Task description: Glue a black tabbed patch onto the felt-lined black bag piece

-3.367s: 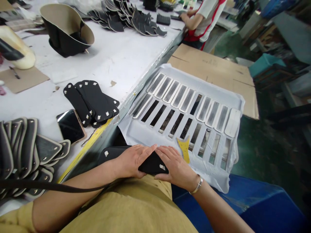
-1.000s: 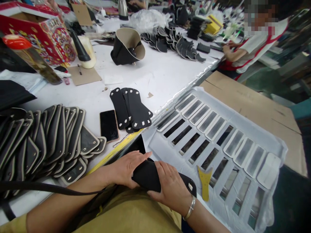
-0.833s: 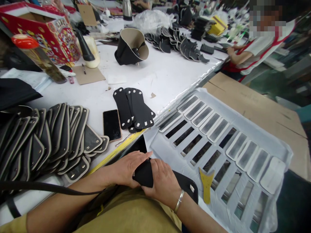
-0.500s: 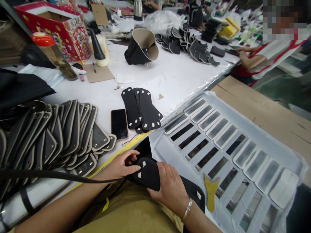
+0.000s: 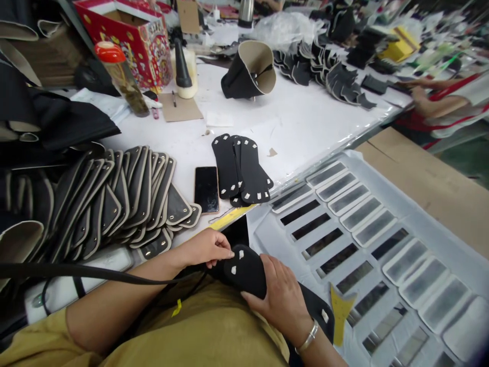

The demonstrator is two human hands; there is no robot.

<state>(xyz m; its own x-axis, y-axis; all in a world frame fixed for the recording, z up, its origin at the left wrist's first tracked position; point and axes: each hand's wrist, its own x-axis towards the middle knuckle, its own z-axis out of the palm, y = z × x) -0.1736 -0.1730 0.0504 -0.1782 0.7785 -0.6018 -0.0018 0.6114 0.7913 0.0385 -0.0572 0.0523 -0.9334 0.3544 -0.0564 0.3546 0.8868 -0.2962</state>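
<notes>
A black panel (image 5: 250, 272) with rounded ends and small white patches lies across my lap. My right hand (image 5: 284, 295) grips it across the middle, thumb on the near side and fingers over the far edge. At its left end my left hand (image 5: 210, 248) is closed in a pinch, thumb and forefinger together beside a white patch (image 5: 234, 270). Whatever is between those fingertips is too small to make out. Another dark panel with a white patch (image 5: 325, 316) shows under my right wrist. Similar black panels (image 5: 250, 168) lie overlapped on the table ahead.
A phone (image 5: 206, 189) lies beside a pile of pale-edged black pieces (image 5: 130, 199). On the right is a slotted white tray (image 5: 267, 239) with a yellow notched tool (image 5: 340, 316). A bottle (image 5: 128, 84) and red box (image 5: 126, 38) stand behind. A co-worker's arm (image 5: 435, 104) shows at right.
The view has turned left, so the table things appear farther right. My left fingers, apart at the panel's end before, are now pinched together near the patch. My right hand keeps its hold.
</notes>
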